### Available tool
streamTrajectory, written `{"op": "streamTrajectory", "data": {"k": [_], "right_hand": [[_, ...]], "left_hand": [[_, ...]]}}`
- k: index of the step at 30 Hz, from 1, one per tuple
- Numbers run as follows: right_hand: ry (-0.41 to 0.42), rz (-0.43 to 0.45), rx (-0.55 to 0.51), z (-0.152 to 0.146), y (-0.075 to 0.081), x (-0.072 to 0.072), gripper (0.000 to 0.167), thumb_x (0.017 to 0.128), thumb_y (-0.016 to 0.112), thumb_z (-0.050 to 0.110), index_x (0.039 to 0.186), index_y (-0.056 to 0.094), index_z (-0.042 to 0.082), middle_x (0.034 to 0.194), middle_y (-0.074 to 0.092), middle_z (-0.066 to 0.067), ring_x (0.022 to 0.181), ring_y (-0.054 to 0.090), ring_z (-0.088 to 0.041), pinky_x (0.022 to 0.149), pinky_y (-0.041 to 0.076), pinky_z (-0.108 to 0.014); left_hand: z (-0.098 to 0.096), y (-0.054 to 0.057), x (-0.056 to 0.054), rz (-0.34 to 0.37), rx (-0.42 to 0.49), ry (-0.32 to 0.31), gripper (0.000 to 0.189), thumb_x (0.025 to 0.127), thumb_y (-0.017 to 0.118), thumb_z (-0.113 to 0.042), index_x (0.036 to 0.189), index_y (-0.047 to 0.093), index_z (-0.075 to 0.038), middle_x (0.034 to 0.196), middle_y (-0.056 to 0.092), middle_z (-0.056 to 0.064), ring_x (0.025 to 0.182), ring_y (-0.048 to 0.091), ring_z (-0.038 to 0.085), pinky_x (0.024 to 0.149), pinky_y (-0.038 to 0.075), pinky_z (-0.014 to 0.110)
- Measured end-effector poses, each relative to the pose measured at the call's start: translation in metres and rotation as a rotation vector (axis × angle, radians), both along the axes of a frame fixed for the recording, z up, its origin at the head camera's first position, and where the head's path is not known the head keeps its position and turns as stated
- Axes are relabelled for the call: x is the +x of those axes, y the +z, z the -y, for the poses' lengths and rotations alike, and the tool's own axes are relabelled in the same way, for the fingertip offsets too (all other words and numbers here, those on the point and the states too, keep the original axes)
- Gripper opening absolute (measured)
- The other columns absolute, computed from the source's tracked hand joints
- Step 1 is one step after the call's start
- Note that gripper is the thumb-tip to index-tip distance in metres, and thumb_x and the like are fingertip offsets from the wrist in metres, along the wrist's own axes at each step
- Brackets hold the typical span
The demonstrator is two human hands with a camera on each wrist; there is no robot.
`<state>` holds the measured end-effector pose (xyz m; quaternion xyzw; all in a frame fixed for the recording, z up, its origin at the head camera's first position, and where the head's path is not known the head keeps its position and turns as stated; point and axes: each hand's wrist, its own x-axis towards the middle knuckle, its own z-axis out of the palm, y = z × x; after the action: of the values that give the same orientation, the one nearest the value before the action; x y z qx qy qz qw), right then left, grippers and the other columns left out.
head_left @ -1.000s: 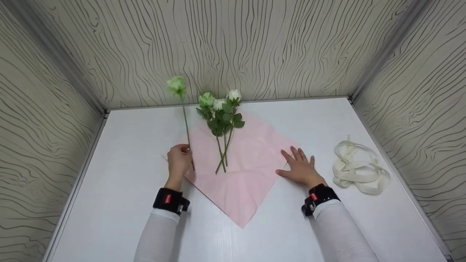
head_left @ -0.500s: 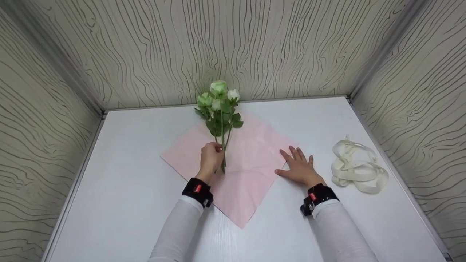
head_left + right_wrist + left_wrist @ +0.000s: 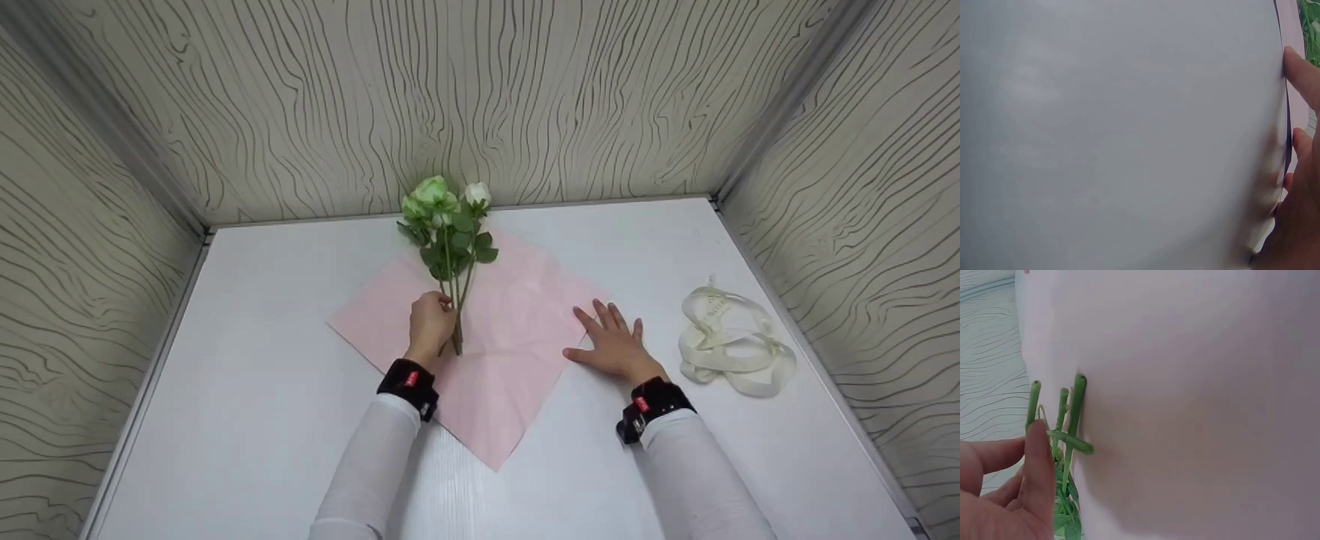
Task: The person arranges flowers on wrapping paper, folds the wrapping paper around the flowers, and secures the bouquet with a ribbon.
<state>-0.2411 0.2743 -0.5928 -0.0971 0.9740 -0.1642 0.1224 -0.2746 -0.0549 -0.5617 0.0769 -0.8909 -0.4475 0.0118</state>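
Left hand (image 3: pixel 431 325) pinches slim green stem (image 3: pixel 1033 400) over square pink paper (image 3: pixel 521 315); right hand (image 3: pixel 615 347), fingers splayed wide, touches paper's edge.

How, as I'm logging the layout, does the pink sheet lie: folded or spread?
Spread: the pink sheet lies as a diamond beneath the rose stems.

Left arm: white sleeve (image 3: pixel 364 480), reaching forward and angled inward.
Left wrist (image 3: pixel 409 386): banded in black, back of the hand turned up.
Left hand (image 3: pixel 433 324): bent fingers (image 3: pixel 1039 467) and thumb in a pinch – near the body's midline.
Right arm: white sleeve too (image 3: pixel 705 480), also slanting inward.
Right wrist (image 3: pixel 655 405): same black band.
Right hand (image 3: pixel 616 351): palm down, fingers spread wide – thumb (image 3: pixel 579 355) pointing inward, well apart from the left hand.
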Motion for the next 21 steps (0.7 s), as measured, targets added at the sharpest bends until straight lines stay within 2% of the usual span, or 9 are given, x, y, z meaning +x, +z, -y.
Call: {"op": "streamTrajectory", "data": {"k": [6,12,17,21], "right_hand": [[0.001,0.005,0.018,-0.001,0.0,-0.001,0.092,0.087,0.054,0.069,0.157,0.025,0.017,0.162,0.006,-0.02,0.146,-0.002,-0.044,0.103,-0.007,-0.075],[0.0,-0.001,0.02,0.001,0.001,-0.001,0.091,0.087,0.055,0.068,0.156,0.026,0.017,0.161,0.007,-0.021,0.145,-0.001,-0.045,0.102,-0.006,-0.076],[0.003,-0.002,0.017,0.001,0.003,-0.001,0.091,0.088,0.055,0.067,0.156,0.026,0.016,0.161,0.007,-0.022,0.145,-0.001,-0.046,0.102,-0.006,-0.076],[0.004,-0.005,0.014,0.001,0.003,0.0,0.091,0.088,0.055,0.067,0.156,0.026,0.015,0.161,0.007,-0.023,0.145,-0.001,-0.047,0.101,-0.006,-0.077]], "left_hand": [[0.002,-0.003,-0.002,-0.04,-0.027,-0.009,0.015,0.082,0.065,0.0,0.096,0.065,0.003,0.075,0.062,0.007,0.069,0.06,0.022,0.062,0.05,0.035],[0.004,-0.002,-0.002,-0.039,-0.048,-0.016,0.015,0.082,0.067,0.0,0.096,0.064,0.002,0.07,0.06,0.005,0.065,0.057,0.02,0.058,0.048,0.032],[0.011,0.003,0.002,-0.006,-0.107,-0.038,0.011,0.089,0.063,-0.006,0.099,0.065,-0.002,0.077,0.062,0.005,0.068,0.059,0.02,0.062,0.048,0.035],[0.024,0.006,0.013,-0.002,-0.202,-0.088,0.016,0.093,0.06,-0.008,0.106,0.067,-0.002,0.092,0.064,0.009,0.083,0.062,0.025,0.073,0.05,0.04]]}}
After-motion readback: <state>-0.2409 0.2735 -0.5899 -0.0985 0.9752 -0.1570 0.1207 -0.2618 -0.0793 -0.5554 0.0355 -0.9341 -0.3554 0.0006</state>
